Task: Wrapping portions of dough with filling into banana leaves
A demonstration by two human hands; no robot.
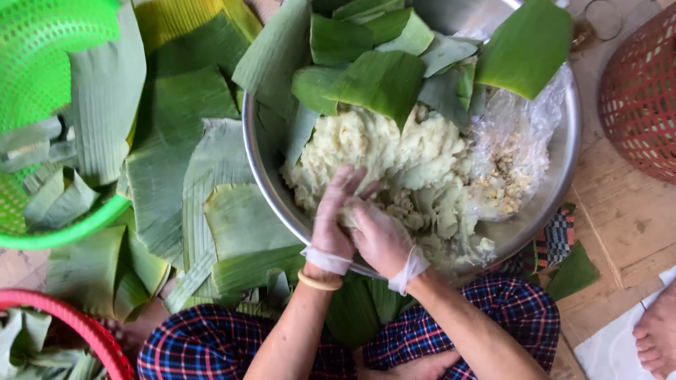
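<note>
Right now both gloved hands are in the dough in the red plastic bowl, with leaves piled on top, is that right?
Not quite: the bowl is shiny metal, not red plastic. The head view shows both hands, left and right, in the dough, with leaves piled on top.

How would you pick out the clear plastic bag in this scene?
Find the big steel bowl in the centre. Inside it, right of the pale dough mass, lies the clear plastic bag. Unlike the green leaves above, it is see-through and crinkled, with yellowish crumbs inside.
</note>
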